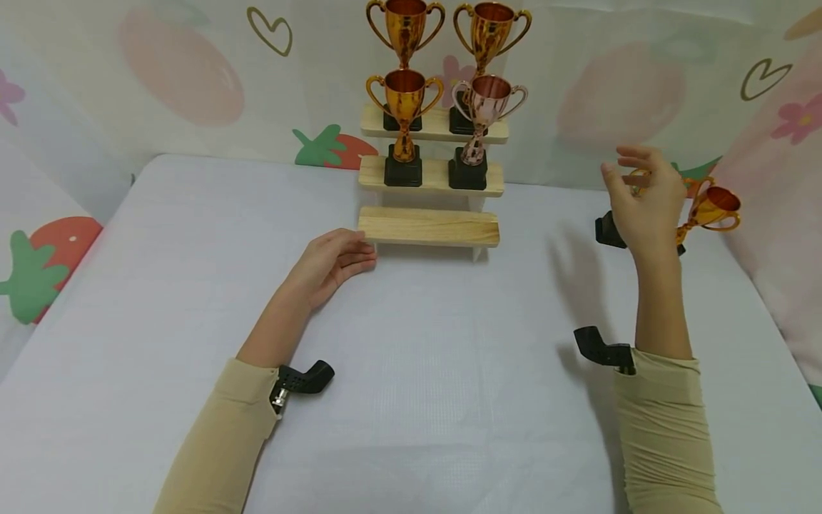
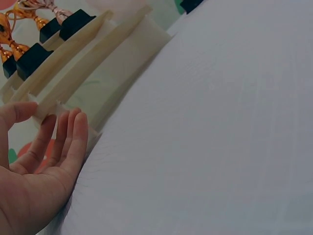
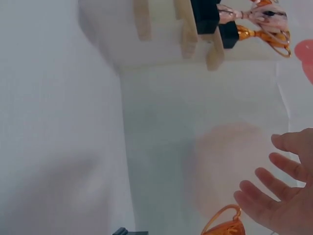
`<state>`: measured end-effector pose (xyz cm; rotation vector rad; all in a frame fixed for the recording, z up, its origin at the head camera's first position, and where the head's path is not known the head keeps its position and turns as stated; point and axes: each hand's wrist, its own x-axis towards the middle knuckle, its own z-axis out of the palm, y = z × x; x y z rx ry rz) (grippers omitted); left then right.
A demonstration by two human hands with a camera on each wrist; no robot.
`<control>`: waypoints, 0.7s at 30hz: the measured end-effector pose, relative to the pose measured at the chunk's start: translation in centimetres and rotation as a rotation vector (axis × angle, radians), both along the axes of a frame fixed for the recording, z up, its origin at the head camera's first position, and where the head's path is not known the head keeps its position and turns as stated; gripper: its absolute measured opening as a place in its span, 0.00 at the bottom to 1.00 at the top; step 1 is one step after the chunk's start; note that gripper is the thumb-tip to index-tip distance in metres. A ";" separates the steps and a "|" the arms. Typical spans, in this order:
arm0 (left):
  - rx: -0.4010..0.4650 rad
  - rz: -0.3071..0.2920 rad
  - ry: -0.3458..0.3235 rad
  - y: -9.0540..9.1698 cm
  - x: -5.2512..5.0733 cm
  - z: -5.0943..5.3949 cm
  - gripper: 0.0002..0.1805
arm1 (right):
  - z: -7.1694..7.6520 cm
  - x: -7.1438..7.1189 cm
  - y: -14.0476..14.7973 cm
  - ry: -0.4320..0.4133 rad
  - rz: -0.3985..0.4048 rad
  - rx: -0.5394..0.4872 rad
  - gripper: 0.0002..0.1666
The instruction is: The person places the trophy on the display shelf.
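Note:
A three-tier wooden stand (image 1: 429, 227) stands at the back of the table. My left hand (image 1: 330, 268) holds the left end of its lowest board; in the left wrist view the thumb and index finger (image 2: 46, 120) pinch that end. Two gold trophies (image 1: 406, 28) are on the top tier. The middle tier bears a gold trophy (image 1: 404, 100) on the left and a rose-pink trophy (image 1: 489, 103) on the right. My right hand (image 1: 648, 203) is raised at the right, fingers spread and holding nothing. Behind it are a gold trophy (image 1: 713, 207) and another trophy's black base (image 1: 610, 230), both partly hidden.
A white cloth covers the table (image 1: 411, 371). Behind it hangs a pale curtain (image 1: 308, 86) with strawberries, hearts and flowers. Each sleeve carries a black camera mount, one on the left wrist (image 1: 308, 377) and one on the right wrist (image 1: 604, 348).

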<state>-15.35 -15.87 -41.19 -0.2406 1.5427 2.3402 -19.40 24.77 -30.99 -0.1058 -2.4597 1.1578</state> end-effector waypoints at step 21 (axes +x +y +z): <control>-0.017 -0.002 0.012 0.0 -0.1 -0.3 0.06 | 0.1 -0.2 3.8 -0.118 -0.182 -0.069 0.35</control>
